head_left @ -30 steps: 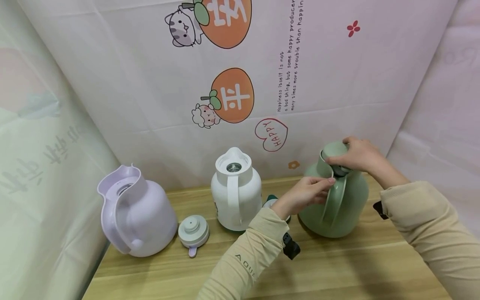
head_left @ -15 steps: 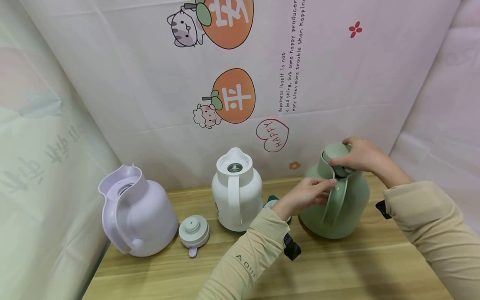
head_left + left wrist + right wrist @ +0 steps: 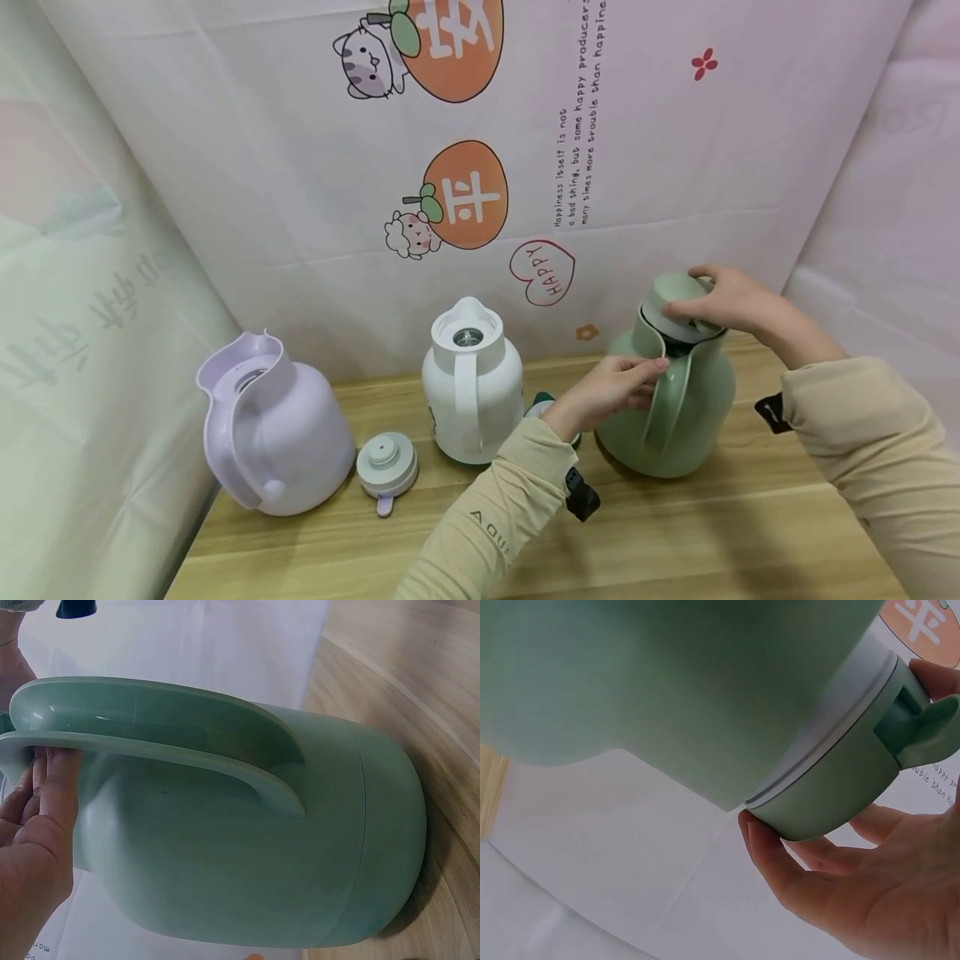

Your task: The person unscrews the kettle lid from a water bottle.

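Note:
At the right of the table in the head view stands a green thermos jug [image 3: 705, 417]. My left hand [image 3: 613, 387] grips the top of its handle [image 3: 180, 754], fingers tucked under the handle in the left wrist view. My right hand [image 3: 738, 302] holds the green lid [image 3: 671, 292] between thumb and fingers. The lid sits tilted and raised at the jug's mouth, with a dark gap showing below its edge. In the right wrist view, the lid [image 3: 821, 791] shows a pale lower ring and a small lever on its side.
A white jug [image 3: 476, 400] stands mid-table, its mouth uncovered. To its left are a grey-and-lilac stopper [image 3: 387, 462] and an uncovered lilac jug [image 3: 300, 433]. Another stopper [image 3: 542, 403] is partly hidden behind my left wrist. A printed cloth [image 3: 637, 167] hangs behind the table.
My right hand has raised the green lid slightly and shifted it right, widening the gap at the jug's mouth. The left hand stays on the handle.

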`<control>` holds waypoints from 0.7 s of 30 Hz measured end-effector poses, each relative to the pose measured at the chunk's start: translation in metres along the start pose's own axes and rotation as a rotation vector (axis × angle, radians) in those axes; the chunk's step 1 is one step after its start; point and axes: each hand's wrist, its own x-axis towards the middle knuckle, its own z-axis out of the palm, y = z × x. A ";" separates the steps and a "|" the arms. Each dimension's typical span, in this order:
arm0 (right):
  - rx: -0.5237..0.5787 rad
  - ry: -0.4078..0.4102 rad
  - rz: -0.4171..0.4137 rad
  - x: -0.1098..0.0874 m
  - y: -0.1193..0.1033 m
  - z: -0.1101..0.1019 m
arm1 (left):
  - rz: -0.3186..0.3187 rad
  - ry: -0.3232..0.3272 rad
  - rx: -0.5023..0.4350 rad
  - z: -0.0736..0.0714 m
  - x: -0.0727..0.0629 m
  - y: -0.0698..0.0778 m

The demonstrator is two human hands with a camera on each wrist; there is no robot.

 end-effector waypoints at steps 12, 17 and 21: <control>0.201 0.011 0.053 -0.011 0.017 -0.010 | 0.007 -0.027 0.000 -0.002 0.001 -0.001; 0.330 0.026 0.054 -0.015 0.029 -0.011 | 0.023 -0.036 -0.012 -0.005 0.001 -0.002; 0.379 0.052 0.040 -0.015 0.041 -0.011 | 0.021 -0.038 -0.031 -0.006 0.002 -0.004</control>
